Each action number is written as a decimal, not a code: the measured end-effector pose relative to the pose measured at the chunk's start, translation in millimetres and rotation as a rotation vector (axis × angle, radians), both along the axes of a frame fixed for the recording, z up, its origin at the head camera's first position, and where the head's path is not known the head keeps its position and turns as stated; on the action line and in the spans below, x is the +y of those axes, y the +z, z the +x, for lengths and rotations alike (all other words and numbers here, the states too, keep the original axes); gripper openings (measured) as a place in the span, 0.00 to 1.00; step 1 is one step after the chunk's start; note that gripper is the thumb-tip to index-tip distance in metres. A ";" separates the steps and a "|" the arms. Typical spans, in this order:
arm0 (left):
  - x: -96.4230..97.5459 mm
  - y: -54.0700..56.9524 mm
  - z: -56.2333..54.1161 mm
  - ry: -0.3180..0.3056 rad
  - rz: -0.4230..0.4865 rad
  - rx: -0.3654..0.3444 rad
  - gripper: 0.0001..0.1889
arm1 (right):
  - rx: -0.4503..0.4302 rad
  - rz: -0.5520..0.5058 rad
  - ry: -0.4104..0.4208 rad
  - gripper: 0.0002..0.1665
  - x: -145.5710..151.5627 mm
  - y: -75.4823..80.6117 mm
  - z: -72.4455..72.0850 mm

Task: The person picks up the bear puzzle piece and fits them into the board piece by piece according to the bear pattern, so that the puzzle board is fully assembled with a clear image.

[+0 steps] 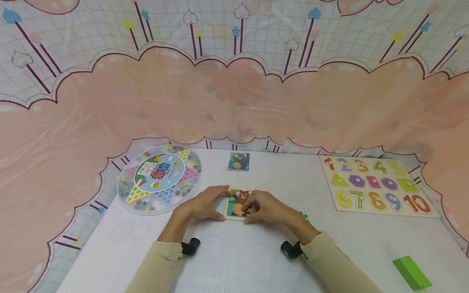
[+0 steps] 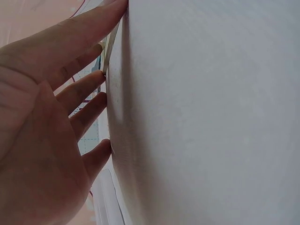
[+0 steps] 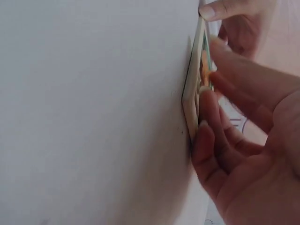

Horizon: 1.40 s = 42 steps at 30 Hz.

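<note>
A small square bear jigsaw puzzle [image 1: 236, 208] in a pale wooden tray lies mid-table, its brown bear on a green ground. My left hand [image 1: 202, 203] holds the tray's left side, thumb at the near corner and fingers at the far one. In the left wrist view, the tray's edge [image 2: 110, 44] shows as a thin strip behind the thumb. My right hand [image 1: 269, 206] bends over the puzzle's right part, its fingertips at a puzzle piece [image 3: 204, 87] whose pale edge shows in the right wrist view. The fingers hide most of that piece.
Behind the puzzle lies a matching bear picture card [image 1: 239, 162]. A round Chinese checkers set [image 1: 159, 179] is at the left, and a number-and-shape board [image 1: 379, 185] at the right. Green puzzle pieces [image 1: 305, 217] show beside the right wrist; a green block [image 1: 412, 272] lies near right.
</note>
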<state>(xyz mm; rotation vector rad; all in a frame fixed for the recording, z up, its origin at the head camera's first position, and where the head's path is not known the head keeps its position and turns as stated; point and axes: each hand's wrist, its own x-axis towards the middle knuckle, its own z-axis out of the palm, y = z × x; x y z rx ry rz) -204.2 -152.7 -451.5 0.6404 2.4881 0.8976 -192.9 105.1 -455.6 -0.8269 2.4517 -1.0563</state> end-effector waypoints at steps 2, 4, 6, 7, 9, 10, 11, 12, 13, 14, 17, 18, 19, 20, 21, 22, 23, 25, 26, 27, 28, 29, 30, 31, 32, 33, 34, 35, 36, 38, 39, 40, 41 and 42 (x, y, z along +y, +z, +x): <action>0.7 0.5 -0.4 0.000 -0.002 0.000 0.32 | -0.001 -0.006 0.021 0.15 3.9 1.7 1.5; 1.4 1.0 -0.7 0.001 -0.004 -0.004 0.32 | 0.009 0.000 0.025 0.17 8.1 3.8 4.0; 2.4 1.5 -0.8 -0.001 -0.007 -0.003 0.32 | 0.011 0.007 0.011 0.20 12.9 6.9 7.0; 2.9 1.8 -0.8 -0.003 -0.008 -0.002 0.33 | 0.012 0.012 0.000 0.21 15.8 8.7 8.6; 3.6 2.3 -0.9 -0.006 -0.011 0.002 0.33 | 0.013 0.023 -0.034 0.23 22.8 12.1 11.2; 3.8 2.4 -1.1 -0.008 -0.011 0.006 0.33 | 0.014 0.027 -0.054 0.24 26.7 13.5 12.3; 4.0 2.5 -1.2 -0.012 -0.012 0.010 0.33 | 0.012 0.029 -0.074 0.25 31.0 14.7 13.1; 4.0 2.6 -1.2 -0.014 -0.012 0.013 0.33 | 0.013 0.034 -0.095 0.25 35.6 15.7 13.8; 3.9 2.6 -1.3 -0.016 -0.013 0.015 0.33 | 0.019 0.041 -0.114 0.26 40.7 16.4 14.6; 3.7 2.5 -1.5 -0.018 -0.013 0.017 0.33 | 0.025 0.050 -0.133 0.27 45.8 17.0 15.3; 3.3 2.2 -1.7 -0.025 -0.013 0.023 0.33 | 0.041 0.064 -0.176 0.28 62.5 19.1 18.4; 3.3 2.1 -1.8 -0.026 -0.013 0.023 0.34 | 0.048 0.069 -0.187 0.29 68.3 20.0 19.9; 3.2 2.0 -1.8 -0.027 -0.013 0.023 0.34 | 0.056 0.073 -0.198 0.30 74.2 20.7 21.4; 3.3 1.8 -1.8 -0.029 -0.014 0.027 0.34 | 0.064 0.077 -0.211 0.30 80.5 21.2 23.0; 3.3 1.7 -1.6 -0.030 -0.014 0.030 0.34 | 0.070 0.077 -0.222 0.31 86.5 21.8 24.6; 3.4 1.6 -1.6 -0.030 -0.013 0.031 0.34 | 0.075 0.080 -0.236 0.31 92.7 22.1 26.0; 3.4 1.6 -1.5 -0.030 -0.011 0.031 0.34 | 0.075 0.081 -0.253 0.32 98.6 22.5 27.5; 3.3 1.5 -1.2 -0.032 -0.009 0.034 0.35 | 0.071 0.083 -0.284 0.33 109.7 22.8 30.2; 3.1 1.3 -1.0 -0.034 -0.007 0.035 0.35 | 0.067 0.079 -0.295 0.34 114.9 22.5 31.5; 2.9 1.4 -0.8 -0.034 -0.005 0.033 0.35 | 0.063 0.075 -0.304 0.34 119.5 22.4 32.9; 2.8 1.4 -0.5 -0.033 -0.004 0.028 0.35 | 0.058 0.071 -0.308 0.35 124.0 22.0 34.2; 2.5 1.1 -0.4 -0.036 -0.003 0.029 0.35 | 0.055 0.063 -0.311 0.35 127.7 21.5 35.6; 2.3 1.1 -0.1 -0.035 -0.003 0.026 0.34 | 0.054 0.059 -0.311 0.36 131.2 20.8 36.9; 2.1 1.0 0.2 -0.034 -0.004 0.024 0.34 | 0.051 0.053 -0.310 0.36 134.2 20.2 38.2; 1.9 1.0 0.5 -0.032 -0.005 0.021 0.34 | 0.049 0.048 -0.305 0.36 136.9 19.3 39.0; 1.7 1.0 0.8 -0.028 -0.005 0.017 0.34 | 0.049 0.049 -0.301 0.37 139.1 18.4 39.7; 1.4 0.7 0.9 -0.026 -0.006 0.017 0.35 | 0.047 0.053 -0.298 0.37 140.9 17.1 40.0; 1.1 0.3 1.1 -0.023 -0.006 0.015 0.35 | 0.045 0.060 -0.298 0.37 142.4 15.9 40.3; 1.0 0.3 1.5 -0.018 -0.005 0.010 0.35 | 0.039 0.071 -0.301 0.37 143.8 14.4 40.5; 0.4 -0.8 1.4 -0.015 -0.003 0.008 0.35 | 0.035 0.089 -0.292 0.38 146.4 10.7 40.5; 0.2 -1.3 1.3 -0.015 0.000 0.009 0.35 | 0.035 0.100 -0.287 0.38 147.7 8.7 40.4; 0.1 -1.8 1.2 -0.016 0.002 0.011 0.35 | 0.035 0.109 -0.286 0.38 148.8 6.8 40.5; 0.1 -2.1 1.1 -0.018 0.004 0.012 0.35 | 0.033 0.114 -0.284 0.37 150.0 5.0 40.6; -0.1 -2.5 0.8 -0.022 0.006 0.018 0.35 | 0.033 0.117 -0.282 0.37 151.0 3.3 40.7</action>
